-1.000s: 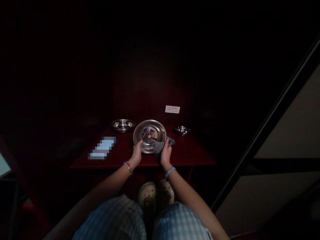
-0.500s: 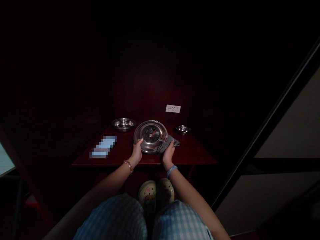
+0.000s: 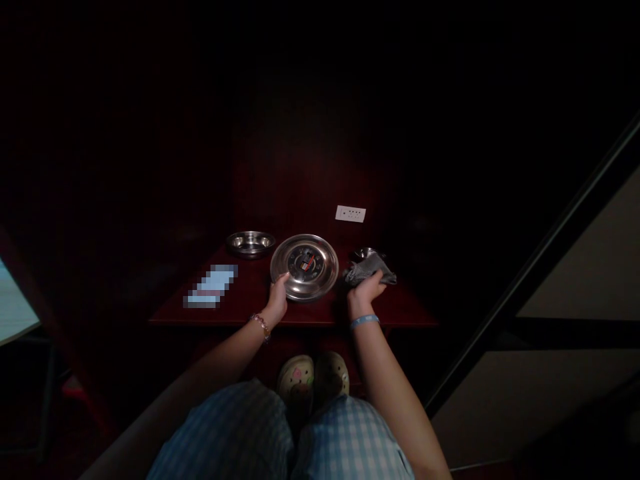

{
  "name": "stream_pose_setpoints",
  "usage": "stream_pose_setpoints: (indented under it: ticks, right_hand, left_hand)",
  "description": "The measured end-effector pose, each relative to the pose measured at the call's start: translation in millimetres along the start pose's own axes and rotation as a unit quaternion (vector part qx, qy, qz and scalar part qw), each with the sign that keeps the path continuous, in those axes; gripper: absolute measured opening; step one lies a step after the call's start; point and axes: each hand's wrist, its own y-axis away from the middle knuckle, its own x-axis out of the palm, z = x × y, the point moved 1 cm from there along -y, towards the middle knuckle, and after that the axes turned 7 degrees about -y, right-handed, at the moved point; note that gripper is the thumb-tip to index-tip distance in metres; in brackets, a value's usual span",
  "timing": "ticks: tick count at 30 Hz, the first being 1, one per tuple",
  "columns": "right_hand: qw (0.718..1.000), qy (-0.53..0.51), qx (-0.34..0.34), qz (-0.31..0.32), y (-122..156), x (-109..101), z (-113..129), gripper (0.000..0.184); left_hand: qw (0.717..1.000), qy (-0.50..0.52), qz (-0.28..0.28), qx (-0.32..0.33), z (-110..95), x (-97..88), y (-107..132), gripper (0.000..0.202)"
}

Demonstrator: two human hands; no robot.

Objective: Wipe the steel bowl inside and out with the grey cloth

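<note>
My left hand (image 3: 278, 298) grips the lower left rim of a round stainless steel plate (image 3: 320, 283), thumb on top. A dark sticker with red and white print marks the plate's middle, and the plate is tilted toward me. To the right, apart from the plate, my right hand (image 3: 369, 291) is closed on a grey cloth (image 3: 369, 269). Behind that cloth a small steel bowl (image 3: 367, 253) is partly hidden. A wider steel bowl (image 3: 251, 245) stands on the table to the left of the plate.
A dark red wooden table (image 3: 240, 312) holds these things. On its left lies a pixelated, light blue flat object (image 3: 211, 287). A white wall socket (image 3: 351, 213) is on the back panel. Below the table edge are my knees and beige clogs (image 3: 296, 379).
My right hand has moved off the plate's right rim to the right, taking the grey cloth in front of the small bowl. My left hand still holds the plate.
</note>
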Motion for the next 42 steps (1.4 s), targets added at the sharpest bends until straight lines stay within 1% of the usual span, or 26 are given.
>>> stream_pose_setpoints:
  ticks: [1,3,5,7,8,10,11,12,14,16,17,18,19,20,22,26,28,29,31,33,35,37,38,40,42]
  right_hand:
    - [1.000,0.000,-0.020,-0.023,5.5,5.6,13.2,0.037]
    - [0.995,0.036,-0.094,-0.011,22.0,16.4,40.8,0.038]
    - [0.979,0.099,-0.179,0.001,41.6,22.8,65.0,0.035]
    - [0.949,0.157,-0.271,0.040,59.0,23.9,81.4,0.036]
    - [0.932,0.183,-0.308,0.063,65.7,22.5,85.8,0.038]
    - [0.888,0.252,-0.359,0.141,74.4,18.0,87.5,0.041]
    - [0.856,0.297,-0.375,0.199,76.9,15.8,85.5,0.043]
    - [0.814,0.346,-0.381,0.268,78.6,14.2,82.2,0.045]
    - [0.712,0.434,-0.382,0.399,80.4,13.4,73.9,0.048]
    - [0.610,0.473,-0.391,0.501,81.2,15.9,66.0,0.051]
    - [0.569,0.477,-0.396,0.541,81.4,18.0,62.4,0.053]
    - [0.537,0.475,-0.398,0.573,81.3,20.0,58.9,0.053]
    - [0.516,0.475,-0.394,0.595,80.8,21.7,55.6,0.052]
    - [0.506,0.481,-0.385,0.604,79.9,22.8,52.3,0.049]
    - [0.508,0.504,-0.364,0.596,77.5,22.8,46.4,0.043]
    - [0.537,0.529,-0.353,0.554,74.0,17.9,40.3,0.040]
    - [0.547,0.542,-0.346,0.536,73.4,15.9,39.6,0.036]
    - [0.547,0.552,-0.340,0.530,73.5,15.2,39.4,0.033]
    - [0.538,0.571,-0.324,0.529,74.9,14.2,39.0,0.028]
    - [0.529,0.585,-0.300,0.536,78.3,13.5,38.3,0.027]
    - [0.529,0.596,-0.264,0.543,83.3,12.9,37.0,0.028]
    - [0.536,0.589,-0.223,0.562,89.7,12.4,34.6,0.030]
    - [0.540,0.570,-0.207,0.584,93.2,12.3,32.8,0.031]
    - [0.549,0.504,-0.186,0.640,99.6,12.0,28.6,0.032]
    - [0.566,0.436,-0.171,0.678,103.4,11.3,24.4,0.031]
  left_hand:
    - [1.000,-0.002,-0.003,-0.007,-0.4,0.4,1.1,0.011]
    - [1.000,-0.009,-0.009,-0.015,-1.3,1.1,3.0,0.010]
    - [1.000,-0.012,-0.014,-0.017,-1.6,1.5,4.3,0.009]
    - [1.000,-0.009,-0.018,-0.014,-1.4,1.7,4.8,0.008]
    - [1.000,-0.008,-0.019,-0.011,-1.1,1.8,4.9,0.008]
    - [1.000,-0.007,-0.015,-0.003,-0.5,2.1,5.3,0.008]
    - [1.000,-0.005,-0.010,0.000,-0.2,2.4,5.7,0.009]
    - [1.000,-0.002,-0.002,0.004,-0.1,2.7,6.3,0.009]
    - [1.000,0.010,0.016,0.012,-0.3,3.6,7.7,0.010]
    - [0.999,0.015,0.020,0.021,-1.1,4.4,9.2,0.011]
    - [0.999,0.013,0.018,0.026,-1.8,4.7,9.8,0.011]
    - [0.999,0.011,0.016,0.030,-2.5,5.2,10.4,0.012]
    - [0.999,0.008,0.014,0.032,-3.3,5.7,10.9,0.013]
    - [0.999,0.006,0.014,0.033,-4.1,6.3,11.4,0.014]
    - [0.999,0.004,0.014,0.032,-5.3,7.4,12.3,0.017]
    - [0.999,0.003,0.019,0.037,-5.2,7.7,12.4,0.022]
    - [0.998,0.004,0.026,0.048,-4.1,6.6,11.0,0.026]
    - [0.998,0.004,0.029,0.051,-3.4,5.9,10.0,0.029]
    - [0.998,0.000,0.028,0.051,-2.1,4.5,7.9,0.033]
    - [0.999,-0.005,0.023,0.046,-1.3,3.6,6.2,0.036]
    - [0.999,-0.007,0.019,0.045,-1.2,3.1,5.4,0.037]
    - [0.999,-0.006,0.015,0.049,-2.0,2.9,5.9,0.036]
    - [0.999,-0.004,0.014,0.051,-2.6,2.8,6.5,0.035]
    - [0.998,0.002,0.015,0.053,-4.1,2.8,8.5,0.033]
    - [0.998,0.007,0.020,0.051,-5.5,3.1,10.9,0.031]
